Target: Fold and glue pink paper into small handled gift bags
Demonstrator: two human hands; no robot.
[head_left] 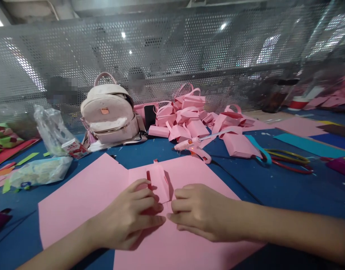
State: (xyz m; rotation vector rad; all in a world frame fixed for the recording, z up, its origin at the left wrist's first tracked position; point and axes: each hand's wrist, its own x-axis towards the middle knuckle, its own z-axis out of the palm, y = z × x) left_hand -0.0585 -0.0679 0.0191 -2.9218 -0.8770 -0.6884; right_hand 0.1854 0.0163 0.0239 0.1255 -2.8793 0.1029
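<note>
A small folded piece of pink paper [161, 183] with raised sides lies on large pink paper sheets [85, 198]. My left hand [130, 213] is at its left and near side, with bent fingers closed on its edge and the thumb pointing right. Opposite, my right hand [200, 212] has its fingers curled at the near right end of the folded paper, thumb close to the left thumb. The fingers hide part of the near end. Beyond the sheets rests a pink hot glue gun [193, 147], its tip pointing left.
Many small pink paper bags [189, 116] are heaped at the back. Left of them stand a pale backpack [109, 112] and a clear plastic bag [50, 127]. A black cord [237, 180] crosses the blue table [287, 198]. Yellow and red-handled scissors [290, 159] lie right.
</note>
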